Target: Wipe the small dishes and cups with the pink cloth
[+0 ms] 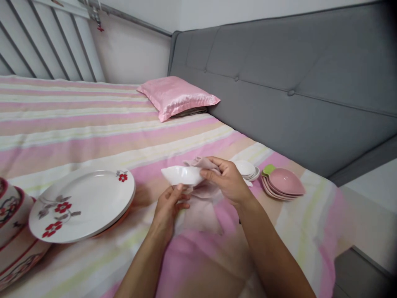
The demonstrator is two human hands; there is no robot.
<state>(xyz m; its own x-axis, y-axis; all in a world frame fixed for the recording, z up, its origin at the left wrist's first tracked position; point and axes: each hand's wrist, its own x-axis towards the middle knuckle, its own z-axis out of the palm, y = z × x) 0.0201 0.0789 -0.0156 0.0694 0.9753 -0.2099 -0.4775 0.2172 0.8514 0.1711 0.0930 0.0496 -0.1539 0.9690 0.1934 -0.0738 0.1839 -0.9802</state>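
Note:
A small white bowl (pixel 182 175) is held tilted above the bed between both hands. My left hand (pixel 169 207) grips it from below, thumb against its lower side. My right hand (pixel 226 178) pinches a pale pink cloth (pixel 203 217) against the bowl's right rim. Part of the cloth bunches up behind the bowl, and the rest hangs down below it. Just beyond my right hand lie several small white dishes (pixel 245 168) in a stack, partly hidden by that hand.
Right of the white dishes sit stacked pink leaf-shaped bowls (pixel 285 182) with a green piece (pixel 268 169). Flower-patterned plates (pixel 89 198) and red-rimmed bowls (pixel 18 231) stand at left. A pink pillow (pixel 180 95) lies near the grey headboard (pixel 263 62). Striped bedding (pixel 77 136) covers the bed.

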